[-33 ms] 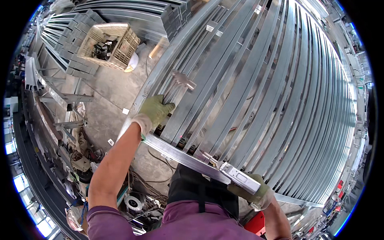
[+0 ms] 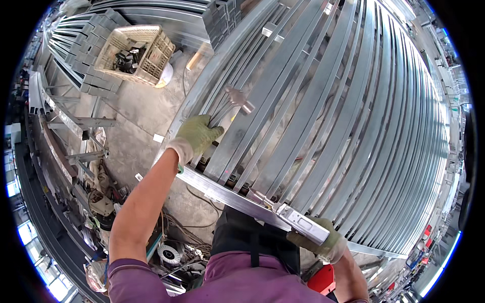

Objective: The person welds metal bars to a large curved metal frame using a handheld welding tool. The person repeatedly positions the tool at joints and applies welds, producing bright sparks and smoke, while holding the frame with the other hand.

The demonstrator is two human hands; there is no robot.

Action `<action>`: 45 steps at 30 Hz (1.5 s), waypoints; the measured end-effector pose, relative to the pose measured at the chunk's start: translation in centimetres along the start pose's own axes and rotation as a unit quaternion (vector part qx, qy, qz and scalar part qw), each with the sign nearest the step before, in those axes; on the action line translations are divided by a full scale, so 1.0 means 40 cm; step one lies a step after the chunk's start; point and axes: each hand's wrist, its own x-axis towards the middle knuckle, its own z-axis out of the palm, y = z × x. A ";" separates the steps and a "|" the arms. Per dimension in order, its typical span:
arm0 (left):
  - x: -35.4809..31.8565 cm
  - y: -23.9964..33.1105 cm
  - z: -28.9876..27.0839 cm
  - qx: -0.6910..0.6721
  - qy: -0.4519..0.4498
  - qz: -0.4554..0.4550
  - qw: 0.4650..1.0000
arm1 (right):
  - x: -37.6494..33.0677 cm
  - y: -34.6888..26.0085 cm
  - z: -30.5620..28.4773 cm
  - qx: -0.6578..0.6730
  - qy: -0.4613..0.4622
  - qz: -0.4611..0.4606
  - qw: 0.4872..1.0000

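Observation:
My left hand (image 2: 198, 134), in a green glove with a pale cuff, is closed round a hammer (image 2: 239, 99). The hammer's metal head hangs above the left-hand bars of a grey metal frame (image 2: 283, 86), and the glove hides most of its handle. Lower right, my right hand (image 2: 326, 241), also gloved, grips a silver welding gun (image 2: 304, 224) with a narrow nozzle. The nozzle points left over the frame's near rail (image 2: 217, 193), close to the bar ends. Whether the nozzle touches metal I cannot tell.
A cream plastic crate (image 2: 149, 65) holding dark metal pieces stands at upper left, beside stacked square tubes (image 2: 96, 55). Cables (image 2: 189, 235) and a wire spool (image 2: 168, 255) lie below my left arm. A red object (image 2: 323, 280) sits by my right forearm.
The hammer in my left hand has shifted slightly right over the bars. The whole view has moved a little. My right hand and the welding gun have hardly moved.

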 end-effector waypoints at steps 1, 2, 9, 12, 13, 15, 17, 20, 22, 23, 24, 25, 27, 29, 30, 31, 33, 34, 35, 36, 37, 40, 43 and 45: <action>0.025 -0.007 -0.001 0.016 -0.018 -0.008 1.000 | 0.018 -0.008 0.008 -0.012 -0.002 0.013 1.000; 0.028 0.020 -0.014 0.035 -0.025 -0.012 0.999 | 0.029 -0.011 0.006 -0.027 -0.006 0.013 1.000; 0.038 0.073 0.002 0.105 -0.096 -0.005 0.990 | 0.057 -0.040 0.004 -0.050 -0.027 0.021 0.998; 0.047 0.093 0.001 0.116 -0.124 -0.016 0.985 | 0.070 -0.066 0.017 -0.054 -0.034 0.032 0.997; 0.050 0.109 -0.008 0.115 -0.136 -0.029 0.984 | 0.078 -0.079 0.019 -0.061 -0.038 0.049 0.996; 0.052 0.114 -0.014 0.121 -0.144 -0.037 0.981 | 0.091 -0.075 0.021 -0.082 -0.051 0.003 0.995; 0.059 0.104 -0.017 0.137 -0.144 -0.019 0.980 | 0.108 -0.039 0.034 -0.099 -0.051 -0.025 0.993; 0.016 0.101 -0.034 0.037 -0.140 -0.092 0.985 | 0.126 -0.008 0.042 -0.095 -0.077 -0.038 0.992; -0.022 0.064 -0.054 -0.062 -0.094 -0.088 0.990 | 0.138 0.037 0.043 -0.166 -0.103 -0.068 0.978; -0.051 0.037 -0.067 -0.109 -0.066 -0.088 0.988 | 0.139 0.032 0.036 -0.204 -0.140 -0.074 0.966; -0.080 -0.002 -0.082 -0.164 -0.015 -0.084 0.983 | 0.146 0.084 0.049 -0.229 -0.125 -0.113 0.959; -0.110 -0.042 -0.097 -0.216 0.038 -0.080 0.972 | 0.152 0.143 0.065 -0.253 -0.110 -0.153 0.949; -0.158 -0.108 -0.129 -0.236 0.121 -0.073 0.961 | 0.162 0.189 0.087 -0.275 -0.152 -0.128 0.941; -0.210 -0.168 -0.137 -0.251 0.212 -0.077 0.941 | 0.174 0.156 0.110 -0.282 -0.166 -0.084 0.941; -0.230 -0.202 -0.142 -0.253 0.235 -0.063 0.936 | 0.182 0.161 0.122 -0.277 -0.170 -0.096 0.941; -0.247 -0.232 -0.150 -0.235 0.242 -0.072 0.939 | 0.191 0.171 0.134 -0.272 -0.173 -0.109 0.940; -0.284 -0.301 -0.150 -0.256 0.269 -0.123 0.920 | 0.207 0.187 0.158 -0.269 -0.176 -0.121 0.939; -0.299 -0.318 -0.144 -0.253 0.278 -0.134 0.917 | 0.213 0.194 0.172 -0.269 -0.174 -0.120 0.940; -0.315 -0.301 -0.130 -0.241 0.292 -0.139 0.915 | 0.219 0.199 0.180 -0.271 -0.174 -0.119 0.939; -0.330 -0.295 -0.127 -0.208 0.278 -0.141 0.927 | 0.224 0.205 0.185 -0.259 -0.172 -0.131 0.942; -0.348 -0.295 -0.127 -0.175 0.263 -0.143 0.938 | 0.226 0.202 0.188 -0.261 -0.173 -0.126 0.941; -0.379 -0.268 -0.093 -0.149 0.210 -0.224 0.940 | 0.234 0.178 0.177 -0.277 -0.181 -0.111 0.937; -0.371 -0.210 -0.064 0.189 0.095 -0.149 0.966 | 0.238 0.165 0.156 -0.292 -0.185 -0.113 0.931; -0.350 -0.204 -0.020 0.286 0.064 -0.077 0.953 | 0.241 0.172 0.145 -0.300 -0.181 -0.139 0.926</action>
